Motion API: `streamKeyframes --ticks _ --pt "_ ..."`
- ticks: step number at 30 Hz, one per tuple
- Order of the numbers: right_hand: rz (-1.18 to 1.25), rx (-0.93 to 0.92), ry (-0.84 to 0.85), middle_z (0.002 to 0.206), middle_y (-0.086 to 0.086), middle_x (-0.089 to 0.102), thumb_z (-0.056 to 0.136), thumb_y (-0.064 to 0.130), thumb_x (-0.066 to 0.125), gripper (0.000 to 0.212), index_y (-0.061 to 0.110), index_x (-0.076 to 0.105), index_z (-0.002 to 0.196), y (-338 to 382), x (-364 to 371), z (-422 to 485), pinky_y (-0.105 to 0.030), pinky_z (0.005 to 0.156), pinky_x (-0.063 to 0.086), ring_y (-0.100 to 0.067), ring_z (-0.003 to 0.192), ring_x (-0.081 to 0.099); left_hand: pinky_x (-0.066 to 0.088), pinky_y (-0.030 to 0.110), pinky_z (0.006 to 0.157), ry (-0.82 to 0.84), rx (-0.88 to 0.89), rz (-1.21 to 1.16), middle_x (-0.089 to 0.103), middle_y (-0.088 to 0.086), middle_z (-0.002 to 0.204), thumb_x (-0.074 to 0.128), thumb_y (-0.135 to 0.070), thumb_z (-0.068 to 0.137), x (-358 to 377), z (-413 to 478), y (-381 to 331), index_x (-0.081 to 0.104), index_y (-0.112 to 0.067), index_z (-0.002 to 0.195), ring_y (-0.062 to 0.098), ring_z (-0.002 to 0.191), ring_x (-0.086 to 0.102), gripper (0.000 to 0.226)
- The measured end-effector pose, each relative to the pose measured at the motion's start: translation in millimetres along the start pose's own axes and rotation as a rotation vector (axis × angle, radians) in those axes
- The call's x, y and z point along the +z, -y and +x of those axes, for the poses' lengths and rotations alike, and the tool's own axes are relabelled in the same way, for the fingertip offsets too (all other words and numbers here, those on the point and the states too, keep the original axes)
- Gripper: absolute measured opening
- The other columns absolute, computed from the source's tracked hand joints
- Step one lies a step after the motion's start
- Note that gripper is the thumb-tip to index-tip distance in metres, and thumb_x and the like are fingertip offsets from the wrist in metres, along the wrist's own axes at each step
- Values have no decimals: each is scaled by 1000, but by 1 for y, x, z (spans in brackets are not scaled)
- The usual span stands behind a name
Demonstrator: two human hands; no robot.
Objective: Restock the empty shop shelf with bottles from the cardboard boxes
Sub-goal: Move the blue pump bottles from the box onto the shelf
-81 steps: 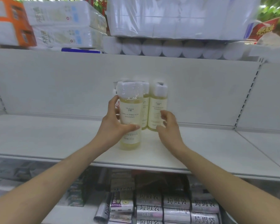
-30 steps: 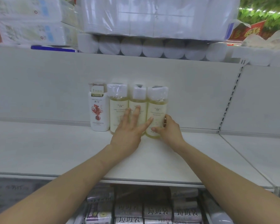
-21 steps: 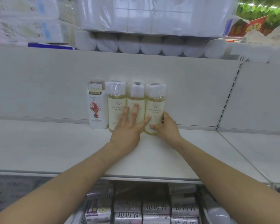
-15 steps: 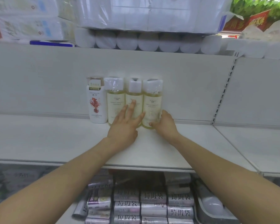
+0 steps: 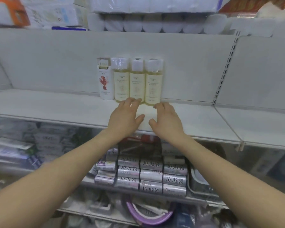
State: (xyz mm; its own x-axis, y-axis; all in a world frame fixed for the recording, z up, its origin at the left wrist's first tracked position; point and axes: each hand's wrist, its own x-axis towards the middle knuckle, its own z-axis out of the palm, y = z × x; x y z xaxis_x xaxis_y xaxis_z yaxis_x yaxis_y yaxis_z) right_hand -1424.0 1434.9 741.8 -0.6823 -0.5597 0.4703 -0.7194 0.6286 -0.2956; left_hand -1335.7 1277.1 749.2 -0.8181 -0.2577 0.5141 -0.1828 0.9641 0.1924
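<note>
Row of three yellow bottles stands upright at the back of the shelf, side by side against the back panel, with a white bottle just beside it at 9 o'clock. Left hand and right hand hover palm-down over the shelf at 6 o'clock of the row, fingers loosely spread, holding nothing; left fingertips overlap the bottle bases, contact unclear. Toilet-roll packs sit on the tier at 12 o'clock, silver packs on the tier at 6 o'clock.
</note>
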Motion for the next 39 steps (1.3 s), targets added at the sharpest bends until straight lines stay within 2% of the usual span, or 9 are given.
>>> streamKeyframes --ticks 3,8,11,14,21,25,33,37,39 --pt "32 -37 -64 150 -10 49 95 26 62 53 12 52 146 7 -3 -37 -42 112 43 -29 137 46 51 51 105 -39 11 -20 49 9 157 62 -42 103 -4 -32 -4 42 -18 160 32 140 47 65" --pt "209 -95 -272 131 -7 60 89 8 60 43 10 62 132 30 1 -105 -41 99 49 -27 119 55 48 49 106 -143 56 -100 55 15 146 68 -33 99 0 -91 -13 54 -10 151 36 130 51 59" --pt "222 -51 -255 130 -10 61 89 7 62 42 7 64 130 37 21 -145 -46 99 50 -30 117 57 48 49 104 -139 76 -167 56 15 142 71 -32 96 17 -133 -18 58 -9 147 36 128 53 58" --pt "217 22 -198 132 -11 62 89 5 64 43 7 64 132 38 53 -191 -47 100 51 -30 118 58 49 50 105 -42 80 -203 56 12 144 69 -33 96 46 -181 -12 57 -10 147 33 128 53 57" --pt "128 259 157 145 -12 53 90 18 67 58 9 54 146 8 144 -334 -51 105 49 -34 130 53 47 51 109 320 -11 -231 53 12 148 68 -43 98 140 -316 12 56 -11 149 36 133 52 62" --pt "133 379 337 145 -12 52 91 20 70 60 9 52 148 -29 197 -416 -51 108 47 -36 131 52 47 50 110 531 -39 -216 51 9 148 68 -45 97 201 -393 10 54 -15 151 34 135 50 64" --pt "196 626 729 142 -15 48 97 24 67 58 10 49 150 -101 314 -565 -49 97 53 -39 126 53 47 45 107 968 -218 -150 43 5 159 64 -47 101 335 -543 17 43 -21 160 31 141 45 67" --pt "208 660 907 151 -14 42 98 27 64 66 12 41 158 -125 378 -621 -46 107 50 -37 136 49 50 48 107 1092 -298 -110 43 8 158 62 -49 102 396 -606 31 42 -20 159 33 140 45 68" --pt "212 674 961 154 -13 41 100 27 61 65 14 39 160 -133 414 -642 -43 106 47 -37 139 47 49 48 107 1134 -321 -98 42 9 158 61 -48 102 427 -632 41 42 -17 159 34 140 44 68"
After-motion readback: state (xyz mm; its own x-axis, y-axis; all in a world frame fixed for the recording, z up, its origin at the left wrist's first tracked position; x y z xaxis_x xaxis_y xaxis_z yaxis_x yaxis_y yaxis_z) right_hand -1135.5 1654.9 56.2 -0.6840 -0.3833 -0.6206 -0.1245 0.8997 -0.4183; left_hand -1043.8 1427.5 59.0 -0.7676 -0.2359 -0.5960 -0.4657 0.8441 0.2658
